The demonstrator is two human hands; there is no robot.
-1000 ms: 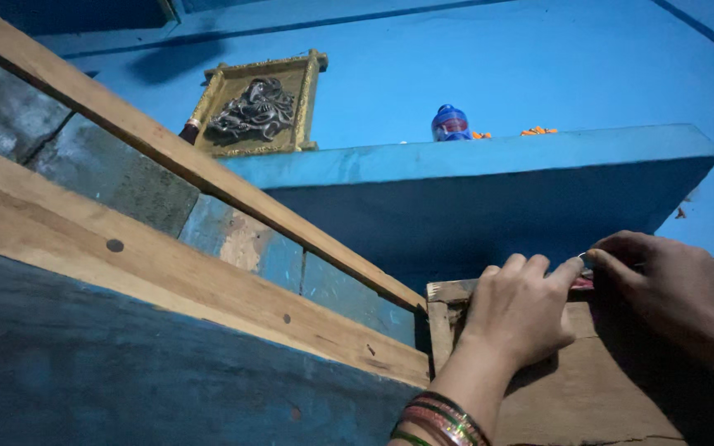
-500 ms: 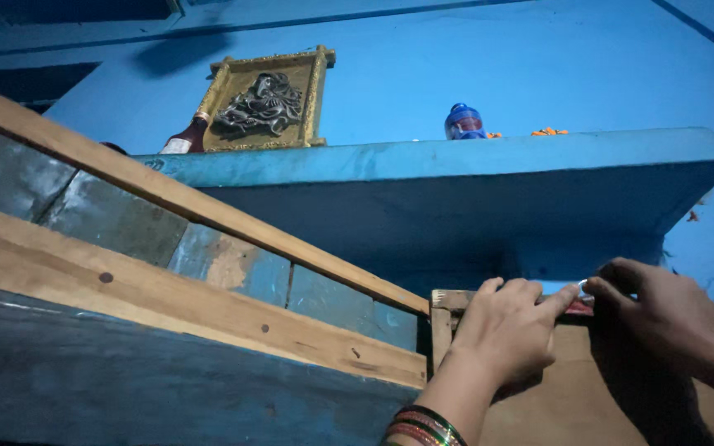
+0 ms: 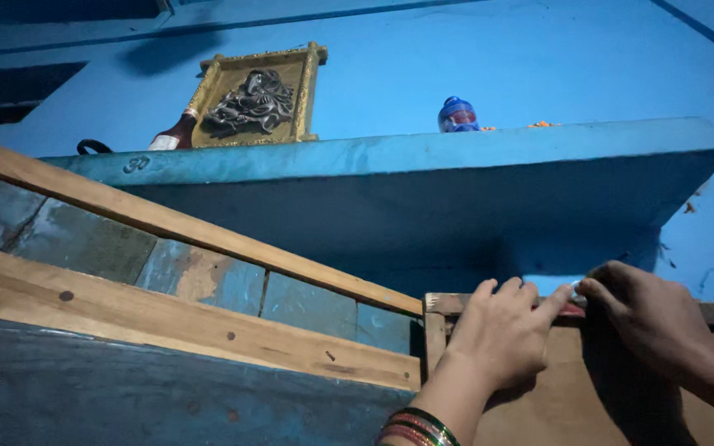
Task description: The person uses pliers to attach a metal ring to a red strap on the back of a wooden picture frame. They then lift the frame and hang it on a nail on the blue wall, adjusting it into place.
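Small shiny metal piece [image 3: 578, 287], seemingly a ring or latch loop, too small and dim to identify firmly; located at the top edge of the wooden door [image 3: 555, 388], near right of the scene, directly under the blue shelf [image 3: 390, 157]. It sits pinched between the fingertips of both hands, beside a reddish strip [image 3: 573, 310] along the door's top rail. Judged light, rigid and smooth, likely to slip from a loose pinch; best taken by thumb and forefinger across its sides, as it offers little else to grip. Left hand [image 3: 502, 334]: fingers curled over the door's top rail, forefinger stretched right to touch the piece; wrist carries red and green bangles [image 3: 423, 425]. Right hand [image 3: 650, 318]: fingers drawn together, closed on the piece from the right. Door: plain brown boards, stiff and presumably heavy. To the left, a slanting wooden frame [image 3: 175, 318] with pale rails over worn blue panels. On the shelf, far: a gold-framed relief plaque [image 3: 254, 99], a dark bottle [image 3: 171, 134] at its left, a blue lidded jar [image 3: 458, 116], and orange bits [image 3: 543, 124] to the right. Blue wall [image 3: 539, 58] behind.
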